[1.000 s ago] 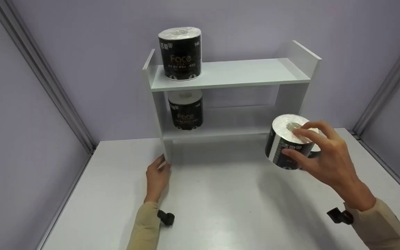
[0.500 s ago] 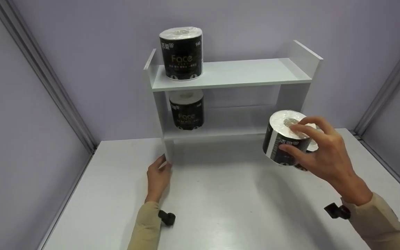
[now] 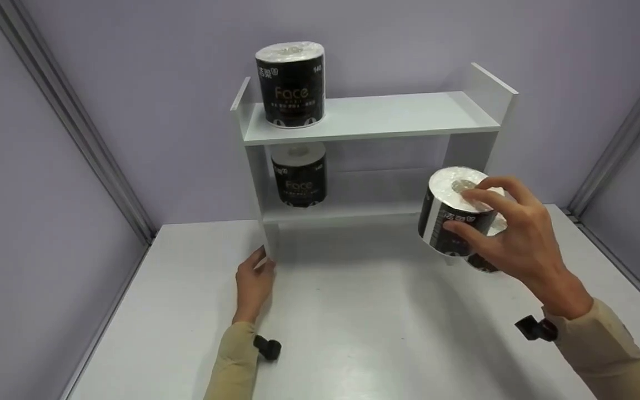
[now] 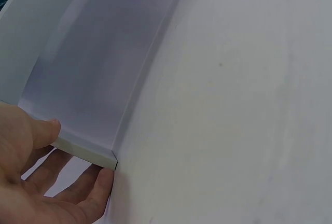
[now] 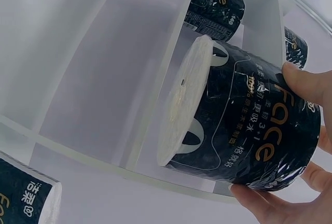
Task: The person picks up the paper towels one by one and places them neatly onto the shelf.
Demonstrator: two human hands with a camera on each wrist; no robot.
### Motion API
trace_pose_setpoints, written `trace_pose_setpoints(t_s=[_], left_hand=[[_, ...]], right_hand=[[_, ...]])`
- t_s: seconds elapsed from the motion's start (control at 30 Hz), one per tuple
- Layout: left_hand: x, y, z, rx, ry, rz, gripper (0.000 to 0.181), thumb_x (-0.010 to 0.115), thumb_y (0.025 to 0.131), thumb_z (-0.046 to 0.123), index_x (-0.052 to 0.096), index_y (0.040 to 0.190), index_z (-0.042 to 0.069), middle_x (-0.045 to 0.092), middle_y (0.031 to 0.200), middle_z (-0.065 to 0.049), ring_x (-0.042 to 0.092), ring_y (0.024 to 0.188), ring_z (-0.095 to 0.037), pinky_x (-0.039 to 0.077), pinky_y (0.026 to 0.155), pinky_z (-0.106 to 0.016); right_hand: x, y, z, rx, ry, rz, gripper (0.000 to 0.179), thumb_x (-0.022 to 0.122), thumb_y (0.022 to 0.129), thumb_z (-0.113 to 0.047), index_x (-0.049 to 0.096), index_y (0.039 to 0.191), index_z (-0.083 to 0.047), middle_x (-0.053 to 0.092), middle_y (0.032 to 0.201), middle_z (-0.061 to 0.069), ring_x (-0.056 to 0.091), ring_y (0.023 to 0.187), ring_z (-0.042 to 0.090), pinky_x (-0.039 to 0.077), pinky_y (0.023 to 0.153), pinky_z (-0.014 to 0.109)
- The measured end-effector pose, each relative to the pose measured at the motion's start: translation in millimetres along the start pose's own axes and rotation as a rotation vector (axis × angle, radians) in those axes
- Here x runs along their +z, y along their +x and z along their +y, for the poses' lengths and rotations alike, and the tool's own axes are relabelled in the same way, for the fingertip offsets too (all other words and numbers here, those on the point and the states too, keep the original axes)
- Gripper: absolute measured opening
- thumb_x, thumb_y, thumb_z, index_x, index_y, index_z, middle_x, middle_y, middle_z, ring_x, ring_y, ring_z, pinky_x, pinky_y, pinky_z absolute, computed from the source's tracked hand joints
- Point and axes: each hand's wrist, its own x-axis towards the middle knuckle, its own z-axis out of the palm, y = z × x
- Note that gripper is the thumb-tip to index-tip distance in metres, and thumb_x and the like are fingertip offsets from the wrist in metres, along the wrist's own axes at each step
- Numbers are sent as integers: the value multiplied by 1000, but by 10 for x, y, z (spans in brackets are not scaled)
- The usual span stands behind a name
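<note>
A wrapped toilet paper roll (image 3: 442,230) with a black label hangs in the air before the right end of a white two-tier shelf (image 3: 398,114). My right hand (image 3: 525,239) grips it by the top, thumb on the near side and fingers over the white end. In the right wrist view the roll (image 5: 244,115) tilts, its base toward the shelf. My left hand (image 3: 253,289) holds the foot of the shelf's left side panel; in the left wrist view, thumb and fingers lie on either side of the panel edge (image 4: 85,154).
One roll (image 3: 292,91) stands upright at the left of the top tier, another roll (image 3: 300,180) below it on the lower tier. Partly hidden behind the held one, a further roll (image 3: 481,264) is on the white table (image 3: 342,333). Pale walls (image 3: 386,44) enclose the back and sides.
My right hand has raised the held roll and shifted it slightly left, uncovering more of the roll behind. The left hand keeps its place on the shelf panel.
</note>
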Motion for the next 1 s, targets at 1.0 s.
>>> trace_pose_setpoints(t_s=[1.0], left_hand=[[-20, -1, 12, 3, 16, -19, 50, 59, 109, 13, 49, 156, -3, 55, 156, -25, 63, 135, -45, 56, 110, -50]], right_hand=[[64, 197, 35, 48, -7, 14, 50, 100, 75, -26, 80, 119, -10, 67, 122, 15, 69, 101, 36, 47, 78, 36]])
